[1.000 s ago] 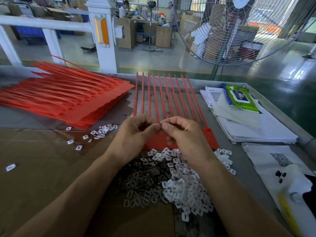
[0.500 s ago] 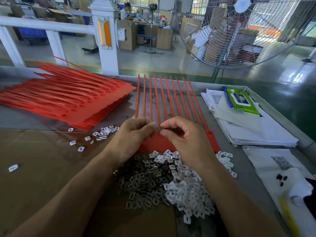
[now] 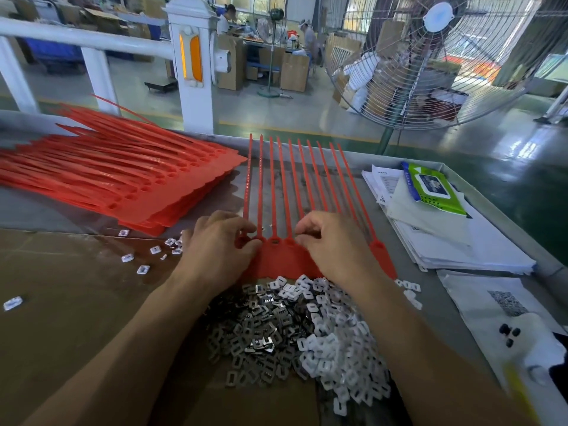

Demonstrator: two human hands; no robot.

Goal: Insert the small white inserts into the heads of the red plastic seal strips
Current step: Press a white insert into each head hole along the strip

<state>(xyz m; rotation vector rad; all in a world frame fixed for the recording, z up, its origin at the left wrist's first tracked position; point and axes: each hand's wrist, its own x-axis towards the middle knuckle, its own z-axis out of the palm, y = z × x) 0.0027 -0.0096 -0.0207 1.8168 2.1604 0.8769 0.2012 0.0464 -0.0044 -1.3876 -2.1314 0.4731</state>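
— So where was the strip [image 3: 284, 259]?

— Flat on the table, just beyond the insert pile [image 3: 322, 348], heads toward her.

— And the hands?

— The left hand [image 3: 219, 247] pinched the leftmost head; the right hand [image 3: 332, 244] had curled fingers on the heads — whether it held an insert, I couldn't tell. Best to steady each head and press the insert squarely.

The joined sheet of seal strips [image 3: 284, 262] lies on the surface [image 3: 436, 290] under the fingers [image 3: 246, 230], its tails running away beyond them. Nearer than the fingers, a heap of inserts [image 3: 307, 330] lies between the forearms. Left of the fingers a stack of strip sheets [image 3: 129, 179] lies, with loose inserts [image 3: 153, 250] scattered before it. Right of the fingers lies a paper pile [image 3: 455, 241], a wipes pack [image 3: 430, 187] on top.
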